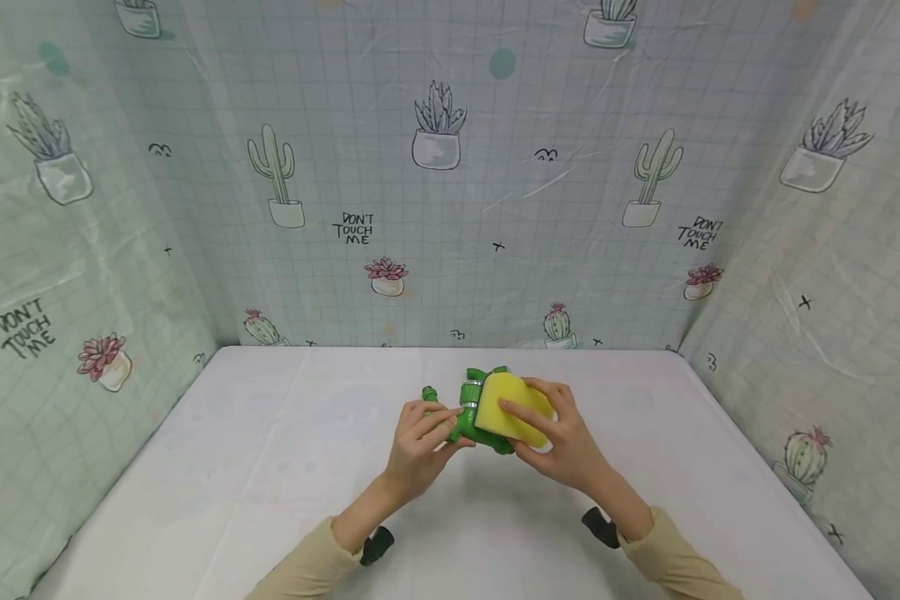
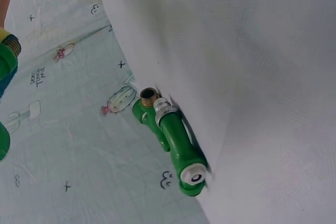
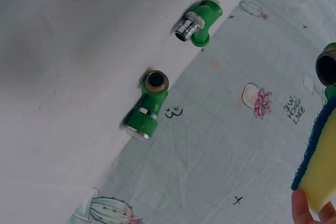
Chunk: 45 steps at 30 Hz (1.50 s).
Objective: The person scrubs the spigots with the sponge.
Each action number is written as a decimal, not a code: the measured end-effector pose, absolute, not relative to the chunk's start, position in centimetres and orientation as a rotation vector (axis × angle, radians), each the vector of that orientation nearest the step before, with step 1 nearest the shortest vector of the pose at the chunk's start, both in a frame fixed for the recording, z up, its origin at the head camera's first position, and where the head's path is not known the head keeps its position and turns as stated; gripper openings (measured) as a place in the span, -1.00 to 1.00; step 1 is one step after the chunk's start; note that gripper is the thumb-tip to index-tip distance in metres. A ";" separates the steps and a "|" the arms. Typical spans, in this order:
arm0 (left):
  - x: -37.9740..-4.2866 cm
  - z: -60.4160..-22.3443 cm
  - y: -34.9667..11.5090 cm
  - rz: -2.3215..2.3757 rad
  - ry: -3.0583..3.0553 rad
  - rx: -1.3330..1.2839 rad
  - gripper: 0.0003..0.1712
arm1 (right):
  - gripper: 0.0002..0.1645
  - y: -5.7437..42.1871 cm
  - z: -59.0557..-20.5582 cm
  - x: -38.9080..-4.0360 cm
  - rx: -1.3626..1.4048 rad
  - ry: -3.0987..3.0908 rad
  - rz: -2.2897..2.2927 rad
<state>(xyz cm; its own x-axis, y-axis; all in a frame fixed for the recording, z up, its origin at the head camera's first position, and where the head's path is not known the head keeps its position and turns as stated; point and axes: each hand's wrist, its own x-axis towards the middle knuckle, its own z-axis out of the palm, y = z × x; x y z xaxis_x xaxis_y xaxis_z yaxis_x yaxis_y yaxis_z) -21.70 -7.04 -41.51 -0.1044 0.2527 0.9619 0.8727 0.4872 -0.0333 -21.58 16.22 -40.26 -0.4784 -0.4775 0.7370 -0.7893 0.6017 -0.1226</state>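
Observation:
My left hand [image 1: 417,444] grips a green pipe fitting [image 1: 465,424], fingers over its left end and thumb below. In the left wrist view, a threaded brass-coloured end shows at the left edge. My right hand [image 1: 572,446] holds a yellow sponge [image 1: 504,390] with a blue scouring side [image 3: 313,145]. The scouring side faces the fitting and appears to touch it. Fingers spread over the sponge's yellow face, with the thumb under its lower edge. The sponge hides part of the fitting.
Other green fittings lie on the white table [image 1: 255,467] beyond my hands, one with a silver connector [image 2: 166,108] and another with a ribbed green collar [image 3: 140,123]. A cactus-printed cloth [image 1: 345,167] surrounds the back and sides.

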 end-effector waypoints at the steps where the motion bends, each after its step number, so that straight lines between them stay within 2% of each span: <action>1: -21.7 -41.5 -7.1 -0.704 -1.633 -0.983 -0.68 | -0.50 16.3 -40.2 -21.5 1.002 -2.153 0.593; 20: -21.6 -41.1 -8.1 -0.677 -1.642 -0.964 -0.69 | -0.56 18.0 -40.0 -21.0 1.015 -2.216 0.442; 34: -21.8 -41.1 -7.9 -0.711 -1.658 -0.926 -0.70 | -0.55 15.2 -40.0 -20.3 1.113 -2.153 0.528; 39: -21.7 -40.9 -8.0 -0.719 -1.645 -0.913 -0.68 | -0.49 15.7 -40.2 -20.2 1.098 -2.179 0.505; 45: -21.7 -40.7 -8.2 -0.730 -1.611 -0.910 -0.62 | -0.54 16.9 -40.9 -20.1 1.060 -2.203 0.455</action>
